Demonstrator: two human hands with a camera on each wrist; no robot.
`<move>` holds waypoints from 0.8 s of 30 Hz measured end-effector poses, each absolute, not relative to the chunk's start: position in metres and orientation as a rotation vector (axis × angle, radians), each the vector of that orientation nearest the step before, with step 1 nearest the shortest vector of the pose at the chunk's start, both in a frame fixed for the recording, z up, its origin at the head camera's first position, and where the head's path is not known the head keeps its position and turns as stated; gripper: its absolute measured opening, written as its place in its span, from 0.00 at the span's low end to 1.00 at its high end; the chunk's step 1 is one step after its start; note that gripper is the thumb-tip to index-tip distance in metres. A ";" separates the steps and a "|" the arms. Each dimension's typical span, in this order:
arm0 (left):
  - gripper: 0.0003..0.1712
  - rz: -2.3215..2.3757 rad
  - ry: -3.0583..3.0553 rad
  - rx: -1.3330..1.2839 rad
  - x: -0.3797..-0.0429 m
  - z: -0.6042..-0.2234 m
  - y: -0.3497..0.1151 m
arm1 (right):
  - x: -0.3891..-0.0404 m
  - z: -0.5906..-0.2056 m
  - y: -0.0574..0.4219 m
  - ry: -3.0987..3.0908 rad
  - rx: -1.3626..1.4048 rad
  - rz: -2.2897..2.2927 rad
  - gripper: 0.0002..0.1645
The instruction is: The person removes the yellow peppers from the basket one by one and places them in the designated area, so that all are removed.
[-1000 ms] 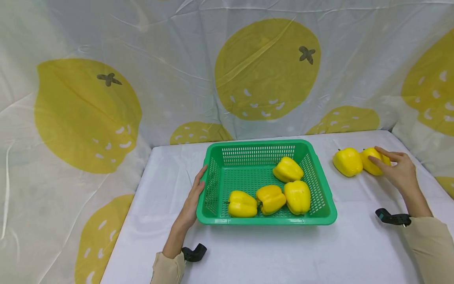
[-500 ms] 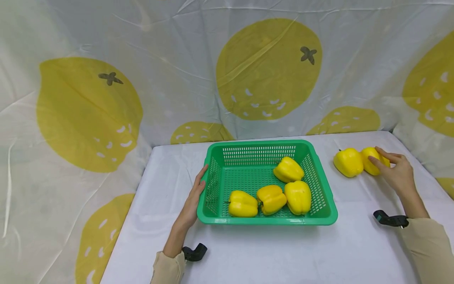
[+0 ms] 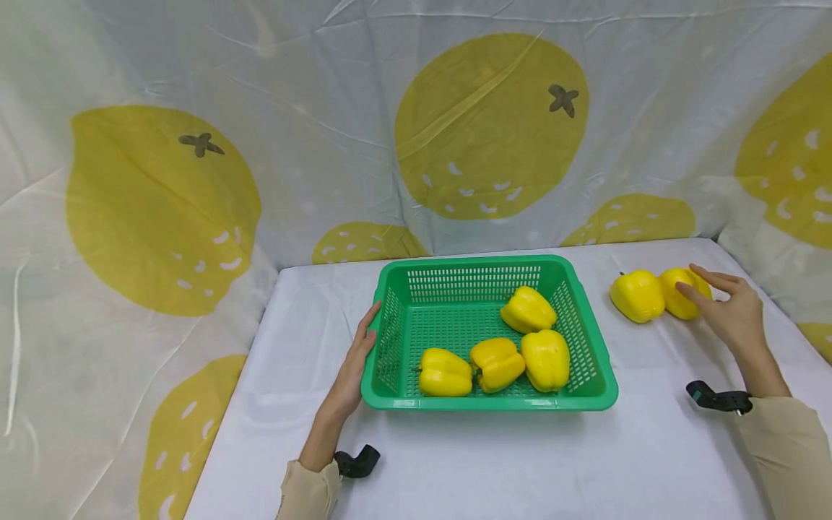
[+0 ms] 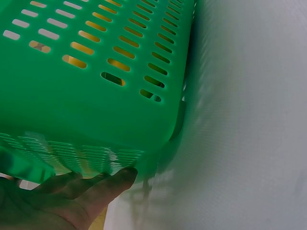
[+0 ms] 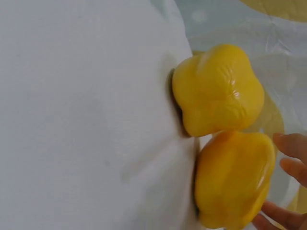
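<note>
My left hand [image 3: 349, 368] rests with extended fingers against the left side of a green plastic basket [image 3: 489, 405]. In the left wrist view, its fingertips [image 4: 125, 176] touch the slotted basket wall. Inside the basket lie several yellow bell peppers [image 3: 445, 373], mostly toward its front and right. My right hand [image 3: 737, 310] is at the far right, thumb and fingers spread about a yellow bell pepper [image 3: 676, 300]. The right wrist view has its fingertips [image 5: 288, 143] at the edge of this bell pepper [image 5: 235, 179], loosely placed. A second bell pepper [image 5: 220, 88] sits directly beside it.
A white cloth covers the table [image 3: 481, 462]. Behind it hangs a pale curtain [image 3: 312, 108] printed with large lemons. A black camera mount [image 3: 357, 461] is on the left wrist, and another mount [image 3: 718, 397] is on the right. The basket's back-left floor is bare.
My right hand shifts very slightly beside the right bell pepper, which stays on the table. The left hand, the basket and the peppers in it stay in place.
</note>
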State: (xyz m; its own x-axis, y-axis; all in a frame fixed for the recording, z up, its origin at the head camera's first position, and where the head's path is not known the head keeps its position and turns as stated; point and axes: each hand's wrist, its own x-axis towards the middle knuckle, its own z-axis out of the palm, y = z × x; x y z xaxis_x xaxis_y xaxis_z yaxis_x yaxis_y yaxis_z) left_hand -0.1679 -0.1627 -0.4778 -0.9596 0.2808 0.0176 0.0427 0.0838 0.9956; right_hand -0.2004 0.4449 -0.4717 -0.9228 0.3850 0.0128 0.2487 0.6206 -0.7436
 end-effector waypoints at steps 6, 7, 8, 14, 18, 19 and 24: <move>0.29 1.989 2.172 0.330 -0.168 -0.479 -0.163 | -0.204 -0.445 0.428 -2.660 -0.400 1.091 0.39; 0.29 1.987 2.174 0.328 -0.169 -0.480 -0.163 | -0.205 -0.440 0.424 -2.659 -0.378 1.082 0.39; 0.30 1.986 2.176 0.331 -0.169 -0.480 -0.163 | -0.206 -0.433 0.419 -2.656 -0.357 1.075 0.39; 0.29 1.983 2.176 0.323 -0.168 -0.479 -0.164 | -0.212 -0.400 0.386 -2.596 -0.264 1.109 0.38; 0.29 1.983 2.174 0.316 -0.167 -0.478 -0.164 | -0.214 -0.382 0.365 -2.586 -0.205 1.165 0.37; 0.29 1.983 2.174 0.316 -0.167 -0.478 -0.164 | -0.214 -0.378 0.360 -2.575 -0.179 1.183 0.37; 0.29 1.984 2.168 0.322 -0.167 -0.478 -0.163 | -0.217 -0.364 0.338 -2.550 -0.068 1.250 0.32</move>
